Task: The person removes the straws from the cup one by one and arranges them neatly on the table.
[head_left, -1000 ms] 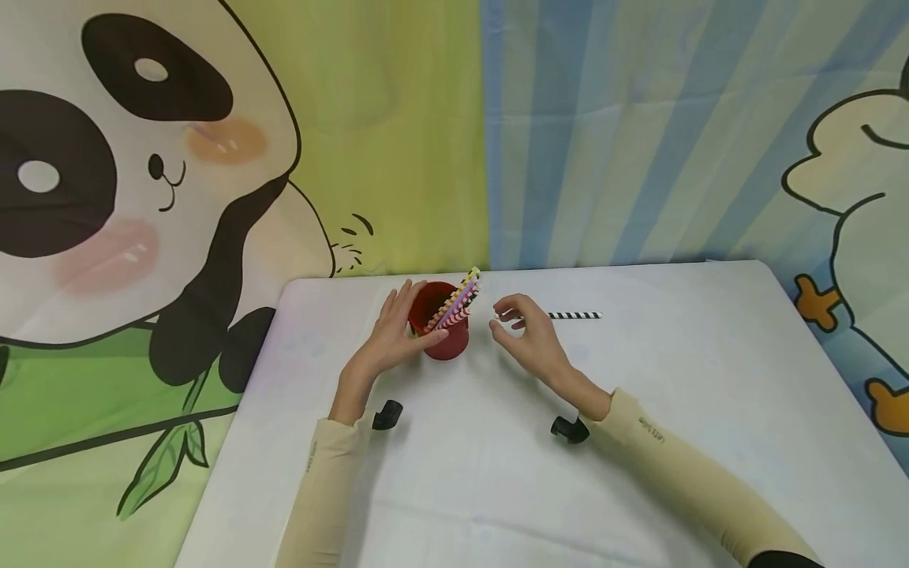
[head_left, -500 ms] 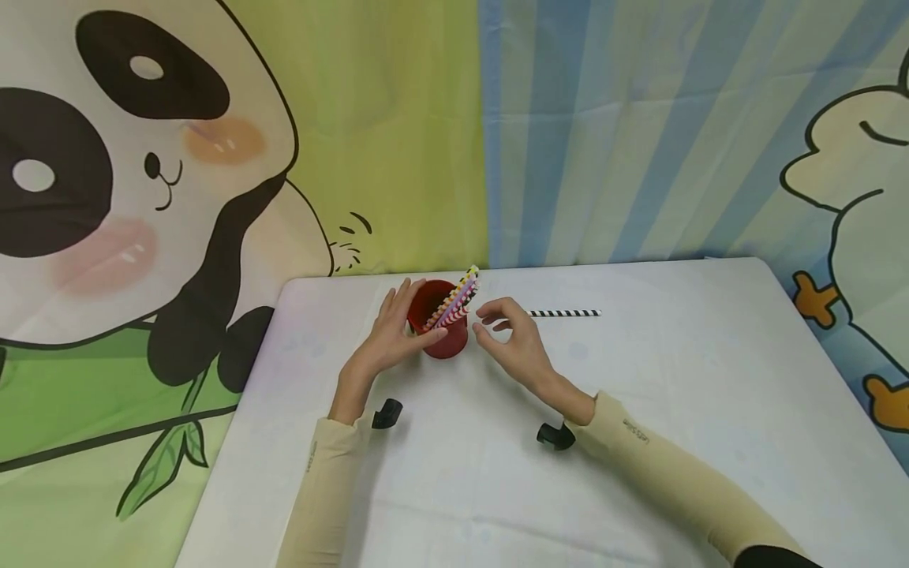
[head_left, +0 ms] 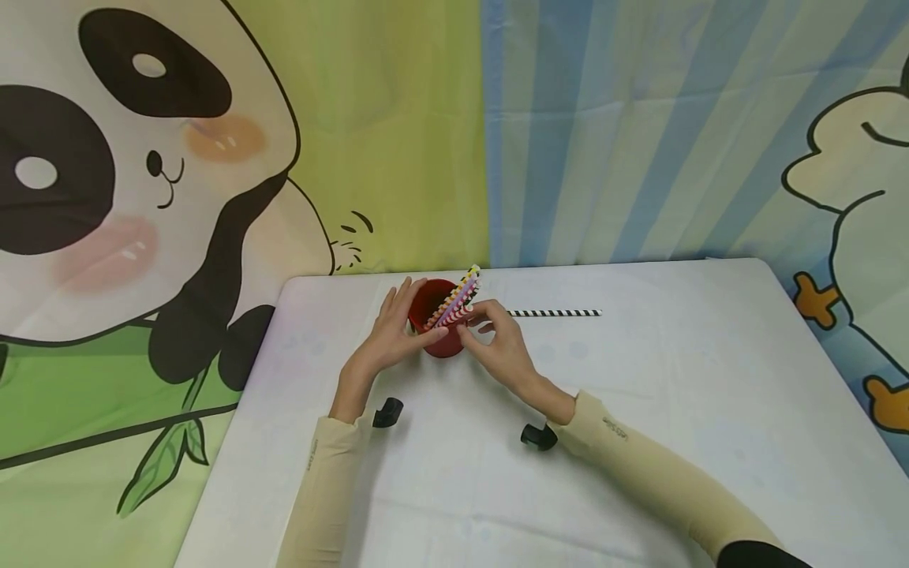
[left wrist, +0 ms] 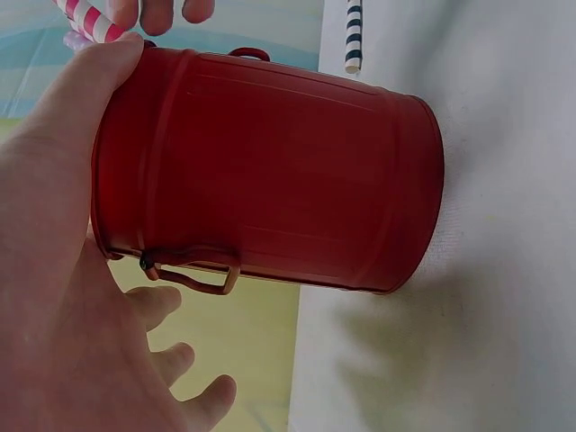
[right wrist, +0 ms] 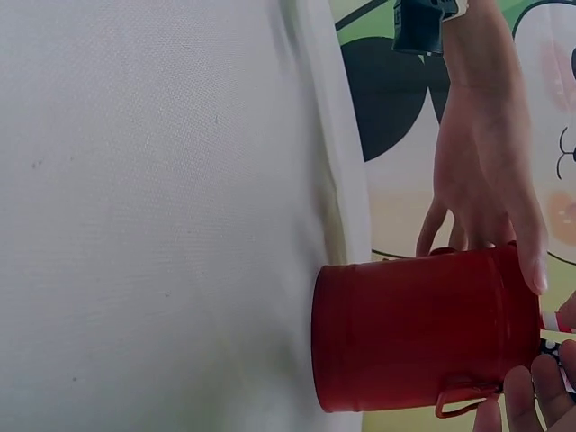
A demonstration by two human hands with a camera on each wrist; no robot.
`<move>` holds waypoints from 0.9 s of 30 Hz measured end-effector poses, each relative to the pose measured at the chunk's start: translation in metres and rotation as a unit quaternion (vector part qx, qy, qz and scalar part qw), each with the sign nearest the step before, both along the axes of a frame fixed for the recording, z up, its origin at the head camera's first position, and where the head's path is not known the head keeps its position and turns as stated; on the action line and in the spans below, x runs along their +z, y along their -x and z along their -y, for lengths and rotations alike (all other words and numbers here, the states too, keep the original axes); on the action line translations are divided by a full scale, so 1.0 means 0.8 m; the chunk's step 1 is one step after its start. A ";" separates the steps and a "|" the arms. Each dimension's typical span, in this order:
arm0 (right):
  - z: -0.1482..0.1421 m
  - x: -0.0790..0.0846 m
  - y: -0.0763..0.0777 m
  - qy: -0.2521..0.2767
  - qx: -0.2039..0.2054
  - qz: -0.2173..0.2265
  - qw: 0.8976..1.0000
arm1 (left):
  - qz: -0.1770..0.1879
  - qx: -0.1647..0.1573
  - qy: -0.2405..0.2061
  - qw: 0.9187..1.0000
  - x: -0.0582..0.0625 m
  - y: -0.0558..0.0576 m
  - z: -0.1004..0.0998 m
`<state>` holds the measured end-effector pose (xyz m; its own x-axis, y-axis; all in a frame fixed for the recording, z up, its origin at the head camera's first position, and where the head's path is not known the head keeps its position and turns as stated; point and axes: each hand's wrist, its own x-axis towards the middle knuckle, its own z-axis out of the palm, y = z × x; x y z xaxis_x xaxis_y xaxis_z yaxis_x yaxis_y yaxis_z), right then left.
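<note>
A small red metal bucket (head_left: 444, 347) with looped side handles stands on the white table, holding several patterned paper straws (head_left: 456, 300) that lean right over its rim. My left hand (head_left: 389, 338) grips the bucket at its left, thumb along the near rim and fingers round the far side. My right hand (head_left: 503, 347) is at the bucket's right side, its thumb and fingertips right at the rim beside the straws. In the right wrist view, its loosely bent fingers (right wrist: 519, 396) are close by the rim and handle. Right of that hand lies a black-and-white striped straw (head_left: 557, 313).
The white-covered table (head_left: 639, 442) meets a printed cloth backdrop (head_left: 604, 134) behind the bucket. A black wrist device shows beside the left wrist (head_left: 387, 413) and another beside the right wrist (head_left: 538, 437).
My right hand has moved left from the striped straw's end to the bucket's rim, uncovering more of that straw on the table. My left hand has stayed on the bucket.
</note>
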<state>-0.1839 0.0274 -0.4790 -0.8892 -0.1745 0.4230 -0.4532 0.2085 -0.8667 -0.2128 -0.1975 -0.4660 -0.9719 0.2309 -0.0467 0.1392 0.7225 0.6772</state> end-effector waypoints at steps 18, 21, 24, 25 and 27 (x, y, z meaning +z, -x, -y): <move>0.009 0.000 0.005 -0.029 -0.006 -0.020 0.999 | -0.002 -0.003 0.000 1.000 0.002 0.000 0.000; 0.010 0.000 0.006 -0.029 -0.006 -0.024 0.999 | -0.004 -0.002 0.002 1.000 0.002 -0.001 0.000; 0.011 0.000 0.006 -0.030 -0.010 -0.033 0.999 | -0.005 -0.002 0.003 1.000 0.002 -0.001 -0.001; 0.012 0.000 0.006 -0.032 -0.013 -0.034 0.999 | -0.006 -0.002 0.003 1.000 0.002 -0.001 -0.001; 0.012 0.000 0.006 -0.034 -0.015 -0.037 0.999 | -0.008 -0.001 0.003 1.000 0.002 -0.001 -0.002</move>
